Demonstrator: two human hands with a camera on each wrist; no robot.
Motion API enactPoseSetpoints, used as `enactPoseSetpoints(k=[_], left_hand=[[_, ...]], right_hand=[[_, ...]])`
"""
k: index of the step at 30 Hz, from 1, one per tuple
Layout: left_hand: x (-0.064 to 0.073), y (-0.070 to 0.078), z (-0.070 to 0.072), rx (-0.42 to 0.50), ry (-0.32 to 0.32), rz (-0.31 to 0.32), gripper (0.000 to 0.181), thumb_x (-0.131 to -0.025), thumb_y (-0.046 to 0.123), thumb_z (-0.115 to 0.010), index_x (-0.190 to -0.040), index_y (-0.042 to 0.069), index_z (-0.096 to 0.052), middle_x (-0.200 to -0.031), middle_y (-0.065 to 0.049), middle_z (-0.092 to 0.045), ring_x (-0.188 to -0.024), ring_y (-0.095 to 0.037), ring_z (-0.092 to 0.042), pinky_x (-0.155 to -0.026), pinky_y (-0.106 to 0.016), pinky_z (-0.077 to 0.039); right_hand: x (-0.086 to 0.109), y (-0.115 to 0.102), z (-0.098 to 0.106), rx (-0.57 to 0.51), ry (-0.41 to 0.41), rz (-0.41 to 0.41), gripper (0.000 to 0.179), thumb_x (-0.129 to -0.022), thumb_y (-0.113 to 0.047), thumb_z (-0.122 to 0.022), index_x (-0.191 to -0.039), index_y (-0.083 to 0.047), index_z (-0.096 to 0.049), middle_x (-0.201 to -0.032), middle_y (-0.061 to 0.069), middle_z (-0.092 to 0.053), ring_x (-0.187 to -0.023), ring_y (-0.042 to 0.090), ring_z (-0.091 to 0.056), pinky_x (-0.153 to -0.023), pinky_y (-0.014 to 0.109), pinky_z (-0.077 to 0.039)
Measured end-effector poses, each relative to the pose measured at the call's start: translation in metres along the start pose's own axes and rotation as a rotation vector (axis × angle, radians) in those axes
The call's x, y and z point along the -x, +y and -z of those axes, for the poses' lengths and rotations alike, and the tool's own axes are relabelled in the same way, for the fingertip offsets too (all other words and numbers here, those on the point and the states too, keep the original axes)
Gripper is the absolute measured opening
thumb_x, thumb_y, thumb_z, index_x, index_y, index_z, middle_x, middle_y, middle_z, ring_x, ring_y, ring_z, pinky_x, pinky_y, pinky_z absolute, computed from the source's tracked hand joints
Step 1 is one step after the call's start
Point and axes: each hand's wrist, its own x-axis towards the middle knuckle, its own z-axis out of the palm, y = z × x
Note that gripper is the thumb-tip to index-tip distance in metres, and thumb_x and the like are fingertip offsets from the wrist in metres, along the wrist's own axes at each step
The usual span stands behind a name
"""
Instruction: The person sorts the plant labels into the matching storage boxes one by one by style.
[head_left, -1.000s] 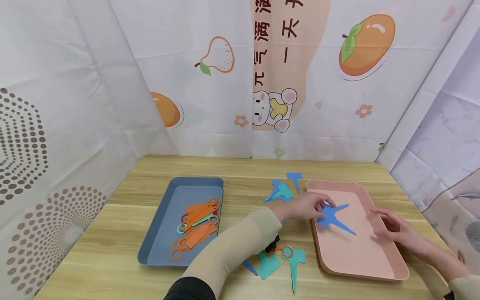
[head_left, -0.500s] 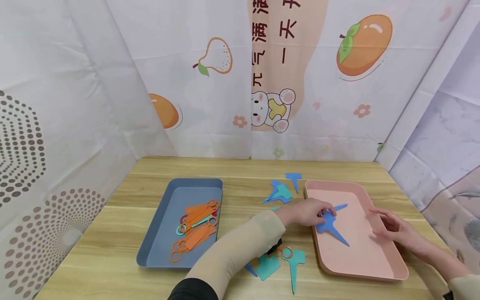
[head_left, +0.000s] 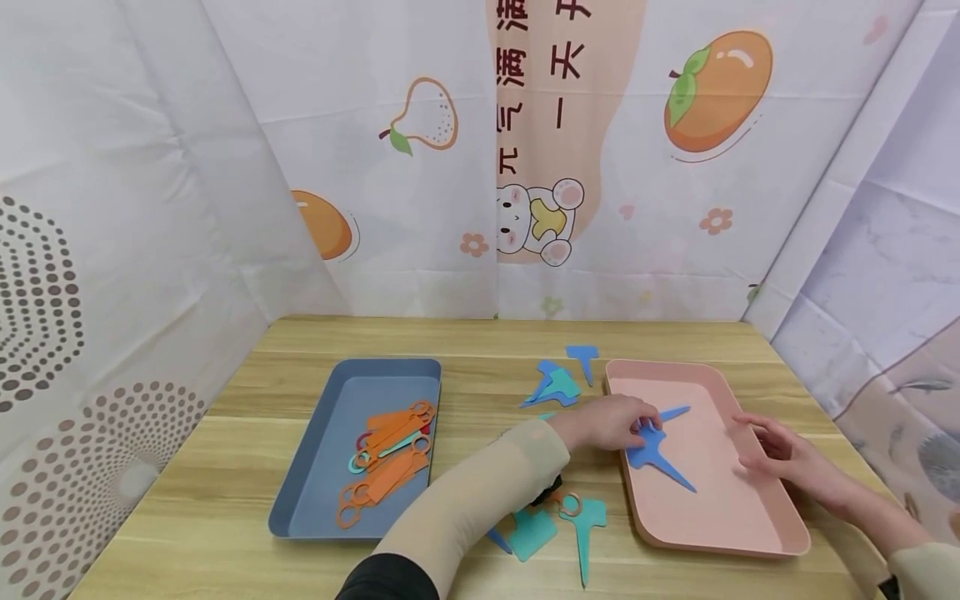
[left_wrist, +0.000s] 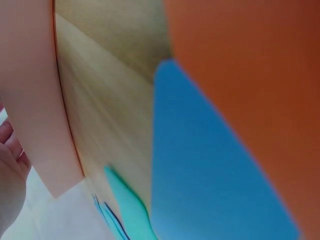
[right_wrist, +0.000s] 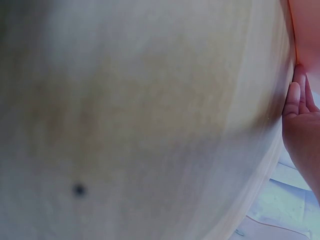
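My left hand (head_left: 618, 421) reaches over the near-left wall of a pink tray (head_left: 720, 492) and pinches blue T-shaped plant labels (head_left: 658, 457). Two pointed stems (head_left: 677, 412) stick out past the fingers, and the rest is hidden beneath them. On the tray's right side, my right hand (head_left: 798, 462) grips the wall, thumb and forefinger over the rim. In the right wrist view, several fingers (right_wrist: 294, 97) lie against the tray's outer side.
A blue-grey tray (head_left: 318, 467) on the left holds several orange ring-handled tags (head_left: 393, 479). Between the trays lie teal labels (head_left: 534, 533), another blue label (head_left: 582, 360) and an orange ring tag (head_left: 570, 503). A patterned curtain (head_left: 405, 233) stands behind the wooden table (head_left: 480, 342).
The blue labels in my left hand have turned, their lower stem swinging toward the tray's near side, with the hand shifting slightly. My right hand keeps its place on the tray.
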Motion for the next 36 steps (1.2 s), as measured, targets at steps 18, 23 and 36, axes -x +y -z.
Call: enactPoseSetpoints(k=[18, 23, 36], left_hand=[[0.029, -0.045, 0.054, 0.209, 0.122, 0.044, 0.033, -0.091, 0.008, -0.068, -0.123, 0.004, -0.062, -0.123, -0.009, -0.062, -0.110, -0.019, -0.058, -0.091, -0.020, -0.042], [0.042, -0.074, 0.061, 0.220, 0.136, 0.132, 0.037, -0.087, 0.011, -0.074, -0.122, 0.005, -0.063, -0.124, -0.008, -0.062, -0.116, -0.022, -0.053, -0.098, -0.024, -0.039], [0.063, -0.112, 0.046, 0.329, 0.164, 0.361, 0.057, -0.082, 0.017, -0.080, -0.133, 0.012, -0.057, -0.140, -0.003, -0.050, -0.125, -0.021, -0.047, -0.101, -0.032, -0.039]], right_hand=[[0.000, -0.002, 0.000, 0.023, 0.003, -0.017, 0.056, -0.091, 0.009, -0.058, -0.142, -0.003, -0.040, -0.119, -0.016, -0.059, -0.102, -0.002, -0.057, -0.078, 0.017, -0.046], [0.000, -0.001, 0.001, 0.041, 0.008, -0.032, 0.056, -0.091, 0.008, -0.059, -0.142, -0.004, -0.040, -0.119, -0.017, -0.059, -0.103, -0.002, -0.056, -0.078, 0.016, -0.046], [0.000, -0.001, 0.001, 0.020, 0.009, -0.040, 0.055, -0.092, 0.008, -0.059, -0.143, -0.004, -0.040, -0.119, -0.017, -0.060, -0.104, -0.003, -0.055, -0.079, 0.016, -0.046]])
